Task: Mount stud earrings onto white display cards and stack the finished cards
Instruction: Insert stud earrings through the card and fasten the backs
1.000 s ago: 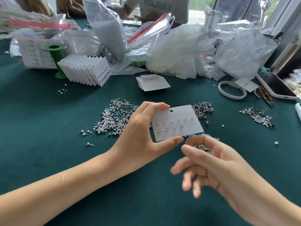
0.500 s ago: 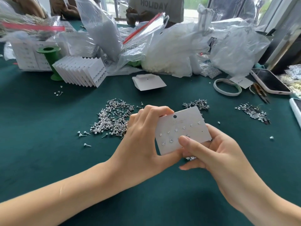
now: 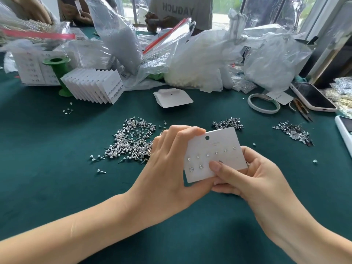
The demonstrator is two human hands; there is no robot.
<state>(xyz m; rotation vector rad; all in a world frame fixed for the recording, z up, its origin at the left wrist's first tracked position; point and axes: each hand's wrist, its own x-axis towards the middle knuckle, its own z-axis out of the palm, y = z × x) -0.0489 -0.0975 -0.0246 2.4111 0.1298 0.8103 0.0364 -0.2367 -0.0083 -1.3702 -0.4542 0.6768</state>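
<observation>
- Holding a white card [image 3: 213,147] above the green tabletop [image 3: 47,187], both hands meet at the middle of the head view; the left hand [image 3: 171,168] grips the card's left edge, fingers curled over its top corner and thumb under its lower edge; the right hand [image 3: 253,178] pinches the card's lower right part, thumb [image 3: 219,167] pressed on the face and fingers behind
- Tilted with its right side higher, the card has a round hole near its top edge; a row of small studs runs across its middle, and a few more sit in a lower row at the left; a dark speck shows just above the thumb tip, too small to make out
- Loose studs [image 3: 131,141] lie in a large heap on the tabletop just left of the left hand; a smaller heap [image 3: 227,123] lies just beyond the card, and a third heap [image 3: 293,131] well to the right
- Finished cards [image 3: 95,86] stand fanned in a leaning stack at the far left, beside a green spool [image 3: 57,63]; blank cards [image 3: 172,98] lie flat beyond the heaps
- Plastic bags [image 3: 200,60] crowd the far edge; a tape ring [image 3: 263,103], snips [image 3: 302,109] and a phone [image 3: 312,96] lie at the right; another person in a shirt reading HOLIDAY [image 3: 179,9] is across the tabletop
</observation>
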